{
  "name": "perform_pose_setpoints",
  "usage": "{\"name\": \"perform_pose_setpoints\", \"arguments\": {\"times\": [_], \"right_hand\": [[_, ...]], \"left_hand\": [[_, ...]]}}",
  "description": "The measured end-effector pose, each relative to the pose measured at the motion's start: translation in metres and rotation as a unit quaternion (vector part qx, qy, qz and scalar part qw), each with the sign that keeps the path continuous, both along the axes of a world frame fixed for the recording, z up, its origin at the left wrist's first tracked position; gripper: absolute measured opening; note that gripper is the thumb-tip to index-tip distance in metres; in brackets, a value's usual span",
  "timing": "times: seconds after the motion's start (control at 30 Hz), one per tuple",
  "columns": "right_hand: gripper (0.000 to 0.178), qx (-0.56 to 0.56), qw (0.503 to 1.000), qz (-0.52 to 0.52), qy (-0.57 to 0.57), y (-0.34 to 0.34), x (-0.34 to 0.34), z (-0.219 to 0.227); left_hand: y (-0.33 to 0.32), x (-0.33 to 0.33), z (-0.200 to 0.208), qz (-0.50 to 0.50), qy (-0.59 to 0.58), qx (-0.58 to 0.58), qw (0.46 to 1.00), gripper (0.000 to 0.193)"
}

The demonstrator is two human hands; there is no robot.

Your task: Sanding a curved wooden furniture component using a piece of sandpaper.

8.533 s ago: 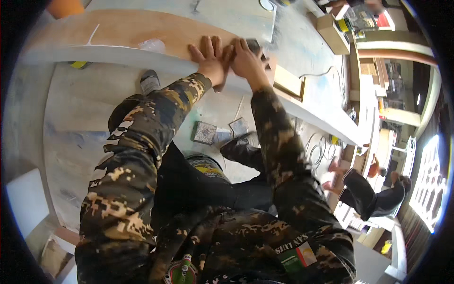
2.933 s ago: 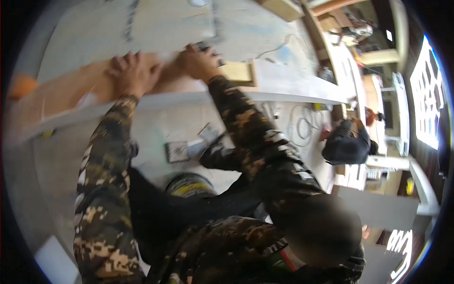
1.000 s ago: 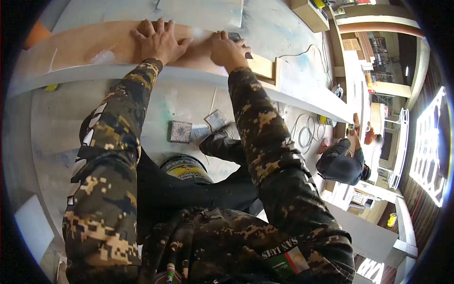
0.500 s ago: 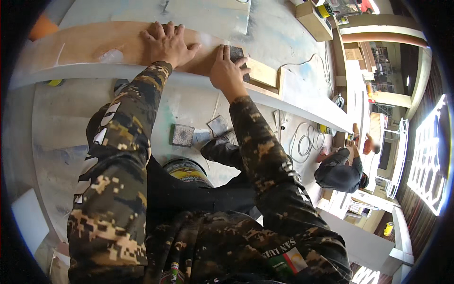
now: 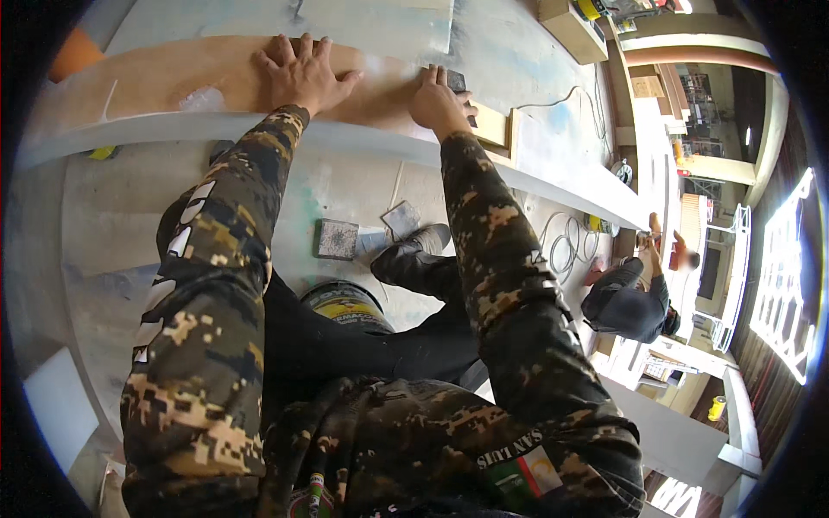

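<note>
A long brown wooden panel point(image 5: 371, 82) with whitish patches lies across the far side in front of me. My left hand point(image 5: 305, 79) rests flat on it, fingers spread and the tips at its far edge. To the right, my right hand point(image 5: 439, 105) presses a dark grey sanding block point(image 5: 456, 81) against the panel's right part. Its fingers lie over the block and hide much of it. A pale wooden strip point(image 5: 490, 125) sits just right of that hand.
Below the panel, a grey block point(image 5: 337, 239) and a square pad point(image 5: 401, 221) lie on the floor. A bucket point(image 5: 347, 304) stands between my legs. Coiled cable point(image 5: 566, 246) lies to the right, near another person point(image 5: 628, 298) bending at a bench. An orange object point(image 5: 76, 56) is at far left.
My right hand has slid to the right along the panel with the sanding block, toward the pale strip. My left hand stays almost in place.
</note>
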State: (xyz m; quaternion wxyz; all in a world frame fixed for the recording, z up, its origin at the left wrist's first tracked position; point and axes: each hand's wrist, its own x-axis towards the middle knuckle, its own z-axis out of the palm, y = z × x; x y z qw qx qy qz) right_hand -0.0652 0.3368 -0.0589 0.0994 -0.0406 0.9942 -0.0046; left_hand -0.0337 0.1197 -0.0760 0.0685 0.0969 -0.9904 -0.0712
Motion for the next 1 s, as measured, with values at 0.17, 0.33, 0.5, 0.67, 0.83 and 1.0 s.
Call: {"name": "perform_pose_setpoints", "arguments": {"times": [0.17,0.33,0.5,0.67,0.83,1.0], "right_hand": [[0.073,0.044,0.997,0.061,-0.03,-0.044,0.054,-0.012],[0.076,0.031,0.999,0.016,0.025,0.025,-0.022,-0.009],[0.074,0.069,0.991,0.103,-0.044,-0.063,0.039,-0.025],[0.071,0.008,0.999,0.045,0.008,-0.011,-0.01,-0.009],[0.075,0.045,0.992,0.121,-0.001,-0.067,0.041,-0.023],[0.075,0.017,0.996,0.059,-0.057,-0.014,-0.011,0.006]], "left_hand": [[-0.011,0.004,-0.007,0.013,-0.009,-0.02,1.0,0.08],[0.012,-0.008,0.008,-0.007,0.023,-0.004,1.0,0.08],[-0.009,0.004,-0.007,0.011,-0.014,-0.021,1.0,0.08],[-0.003,0.003,-0.003,0.005,0.002,-0.019,1.0,0.076],[-0.017,-0.002,-0.018,0.019,0.025,-0.01,0.999,0.069],[-0.008,-0.003,-0.011,0.005,0.029,-0.011,1.0,0.068]]}}
